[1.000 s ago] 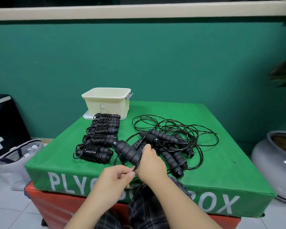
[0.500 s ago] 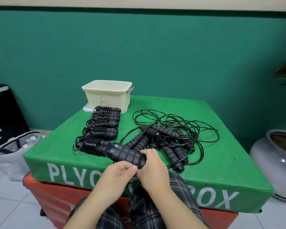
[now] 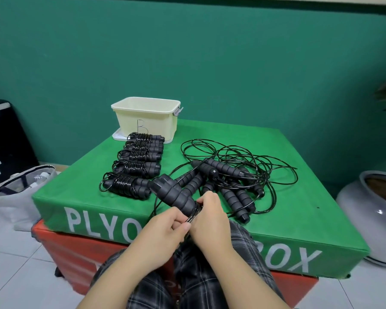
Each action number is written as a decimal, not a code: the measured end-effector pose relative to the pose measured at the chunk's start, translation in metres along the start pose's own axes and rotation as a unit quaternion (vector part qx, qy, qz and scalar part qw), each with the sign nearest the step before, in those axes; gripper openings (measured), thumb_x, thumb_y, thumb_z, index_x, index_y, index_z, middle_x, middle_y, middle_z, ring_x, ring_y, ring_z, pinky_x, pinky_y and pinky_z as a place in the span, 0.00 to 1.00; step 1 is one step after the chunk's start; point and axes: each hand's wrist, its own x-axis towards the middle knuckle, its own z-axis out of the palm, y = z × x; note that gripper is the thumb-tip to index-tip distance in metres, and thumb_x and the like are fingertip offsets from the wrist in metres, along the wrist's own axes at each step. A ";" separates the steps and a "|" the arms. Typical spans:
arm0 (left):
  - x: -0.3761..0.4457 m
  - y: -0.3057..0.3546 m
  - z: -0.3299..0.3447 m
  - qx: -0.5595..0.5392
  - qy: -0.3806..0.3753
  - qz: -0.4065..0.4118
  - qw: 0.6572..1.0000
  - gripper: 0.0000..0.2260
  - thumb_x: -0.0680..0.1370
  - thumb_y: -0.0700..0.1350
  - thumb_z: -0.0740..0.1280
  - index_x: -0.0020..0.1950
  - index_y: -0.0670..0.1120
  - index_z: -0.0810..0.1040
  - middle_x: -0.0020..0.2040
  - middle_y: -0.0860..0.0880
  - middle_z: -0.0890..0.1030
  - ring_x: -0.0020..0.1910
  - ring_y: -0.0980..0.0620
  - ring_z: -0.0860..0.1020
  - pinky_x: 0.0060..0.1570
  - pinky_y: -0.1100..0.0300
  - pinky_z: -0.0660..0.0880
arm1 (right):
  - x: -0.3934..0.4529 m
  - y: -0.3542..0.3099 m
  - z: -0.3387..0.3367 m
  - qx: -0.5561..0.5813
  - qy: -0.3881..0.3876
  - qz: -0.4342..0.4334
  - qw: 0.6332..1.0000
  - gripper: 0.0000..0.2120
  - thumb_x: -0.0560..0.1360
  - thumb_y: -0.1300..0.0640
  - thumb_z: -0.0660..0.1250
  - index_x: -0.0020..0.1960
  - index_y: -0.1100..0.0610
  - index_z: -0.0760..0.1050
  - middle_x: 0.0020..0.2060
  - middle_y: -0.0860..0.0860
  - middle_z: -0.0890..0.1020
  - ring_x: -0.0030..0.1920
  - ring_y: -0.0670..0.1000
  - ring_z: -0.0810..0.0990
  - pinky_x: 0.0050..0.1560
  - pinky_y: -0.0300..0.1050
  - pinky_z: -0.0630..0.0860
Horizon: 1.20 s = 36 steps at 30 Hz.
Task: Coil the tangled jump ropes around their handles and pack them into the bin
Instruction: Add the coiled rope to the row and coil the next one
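Two black foam handles held together point up and left over the front edge of the green plyo box. My right hand grips their near end. My left hand pinches the thin black cord where a few turns lie around that end. A tangled pile of ropes and handles lies at the box's middle. Several coiled ropes lie in a row on the left. The cream bin marked B stands on its lid at the back left.
A grey ceramic pot stands on the floor at the right. On the left are a white bag and a black case. A red box sits under the green one. My checked trousers are below my hands.
The held handles dropped lower and closer to me, then tilted up to the left. My left hand brought cord to their near end, where turns now lie. The camera tilted down.
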 end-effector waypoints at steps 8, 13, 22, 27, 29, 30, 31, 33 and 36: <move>-0.002 -0.009 -0.003 0.036 -0.073 -0.001 0.997 0.14 0.81 0.46 0.59 0.36 0.53 0.73 0.24 0.57 0.68 0.25 0.60 0.63 0.32 0.61 0.61 | -0.002 0.005 0.005 0.081 0.019 0.022 0.996 0.12 0.69 0.56 0.70 0.47 0.52 0.68 0.48 0.47 0.75 0.47 0.52 0.76 0.46 0.49 0.72; -0.001 -0.034 -0.009 0.052 -0.019 -0.019 0.998 0.13 0.81 0.47 0.59 0.36 0.56 0.74 0.29 0.55 0.68 0.30 0.58 0.66 0.35 0.61 0.65 | -0.003 0.006 0.000 0.178 -0.034 0.044 0.982 0.14 0.65 0.53 0.73 0.46 0.48 0.71 0.42 0.44 0.77 0.42 0.42 0.76 0.43 0.41 0.73; 0.003 -0.052 0.000 -0.079 0.046 -0.015 0.996 0.09 0.81 0.45 0.60 0.50 0.46 0.79 0.28 0.56 0.75 0.26 0.62 0.68 0.30 0.65 0.63 | -0.006 0.008 0.007 0.267 -0.151 0.019 0.952 0.17 0.65 0.55 0.75 0.45 0.54 0.68 0.38 0.54 0.82 0.34 0.49 0.81 0.41 0.53 0.80; 0.000 -0.046 -0.001 -0.093 0.070 0.027 0.993 0.26 0.78 0.59 0.60 0.38 0.35 0.73 0.27 0.51 0.69 0.26 0.58 0.67 0.30 0.61 0.64 | -0.009 0.005 0.000 0.422 -0.165 0.052 0.890 0.12 0.71 0.63 0.74 0.48 0.62 0.72 0.37 0.56 0.83 0.33 0.56 0.82 0.32 0.48 0.79; -0.001 -0.041 0.000 -0.080 0.105 0.065 0.989 0.22 0.75 0.60 0.61 0.31 0.44 0.72 0.32 0.52 0.70 0.31 0.58 0.70 0.35 0.65 0.67 | -0.009 0.007 -0.002 0.436 -0.154 0.049 0.885 0.09 0.72 0.60 0.74 0.49 0.61 0.76 0.38 0.54 0.84 0.35 0.52 0.82 0.35 0.45 0.78; -0.001 -0.039 0.001 -0.078 0.130 0.075 0.986 0.19 0.74 0.58 0.63 0.29 0.47 0.71 0.32 0.54 0.70 0.32 0.59 0.69 0.35 0.68 0.66 | -0.008 0.008 -0.001 0.404 -0.137 0.030 0.904 0.09 0.71 0.56 0.74 0.48 0.58 0.78 0.39 0.50 0.85 0.38 0.47 0.82 0.40 0.44 0.77; -0.002 -0.036 0.001 -0.075 0.155 0.081 0.982 0.18 0.75 0.55 0.65 0.28 0.48 0.71 0.32 0.53 0.70 0.32 0.60 0.69 0.35 0.69 0.65 | -0.009 0.010 0.002 0.367 -0.109 0.008 0.924 0.09 0.71 0.52 0.73 0.49 0.53 0.79 0.41 0.46 0.84 0.40 0.43 0.81 0.44 0.42 0.76; -0.005 -0.030 0.000 -0.062 0.196 0.087 0.975 0.18 0.75 0.53 0.67 0.27 0.49 0.74 0.30 0.51 0.70 0.32 0.58 0.70 0.35 0.70 0.65 | -0.011 0.013 0.008 0.297 -0.016 -0.047 0.954 0.15 0.70 0.47 0.72 0.55 0.48 0.76 0.51 0.41 0.79 0.50 0.36 0.77 0.53 0.34 0.71; -0.008 -0.028 -0.002 -0.002 0.218 0.090 0.972 0.18 0.72 0.54 0.64 0.26 0.44 0.73 0.29 0.51 0.69 0.32 0.56 0.71 0.34 0.69 0.64 | -0.016 0.012 0.014 0.199 0.088 -0.173 0.961 0.19 0.75 0.44 0.64 0.62 0.51 0.75 0.57 0.41 0.70 0.60 0.33 0.68 0.59 0.25 0.63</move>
